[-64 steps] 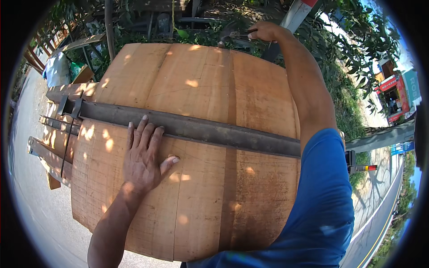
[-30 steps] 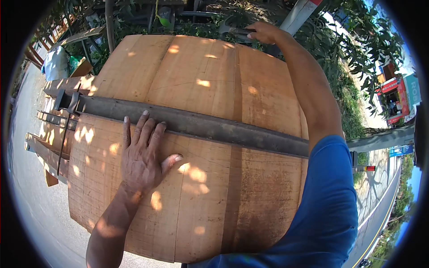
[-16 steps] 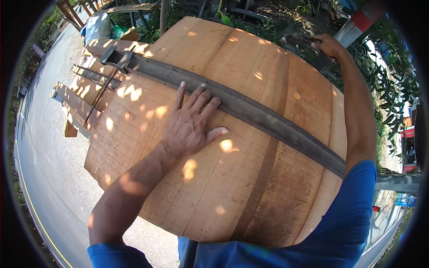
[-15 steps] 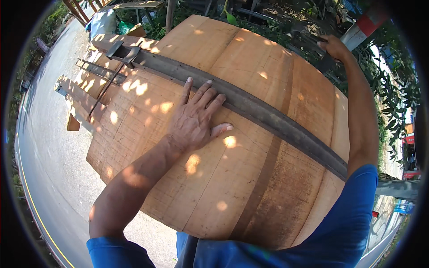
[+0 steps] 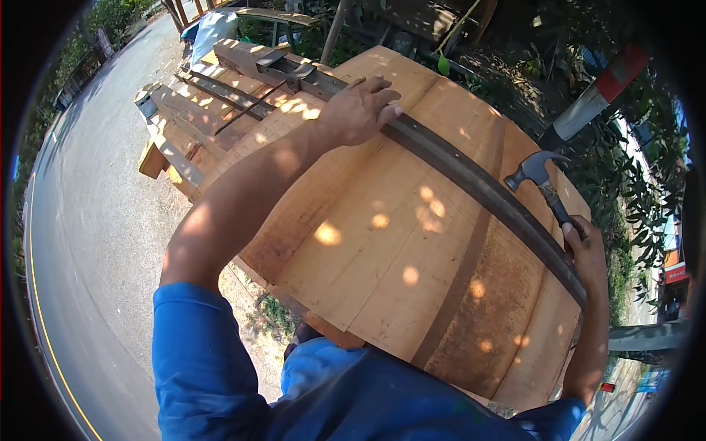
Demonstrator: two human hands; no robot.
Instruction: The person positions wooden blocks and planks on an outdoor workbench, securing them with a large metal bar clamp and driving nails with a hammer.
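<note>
My right hand (image 5: 587,253) is wrapped round the handle of a claw hammer (image 5: 537,173), whose metal head is up over the far right part of a wide wooden panel (image 5: 382,242). Lengthwise across the panel lies a long dark metal bar clamp (image 5: 471,173). My left hand (image 5: 359,112) rests on top of this bar toward its left end, fingers stretched over it and thumb apart. Just beyond that hand, the clamp's jaw (image 5: 296,73) sits against a wooden beam (image 5: 239,59). The panel is made of several boards edge to edge.
More beams and another metal bar (image 5: 228,95) lie at the left end. A paved road (image 5: 81,242) runs along the left. Beyond the panel's right end stands a red and white post (image 5: 588,106), with leafy branches (image 5: 647,184) beside it.
My right hand has come down and nearer with the hammer, from above the far right corner. My left hand has moved from the panel's middle, farther away along the bar.
</note>
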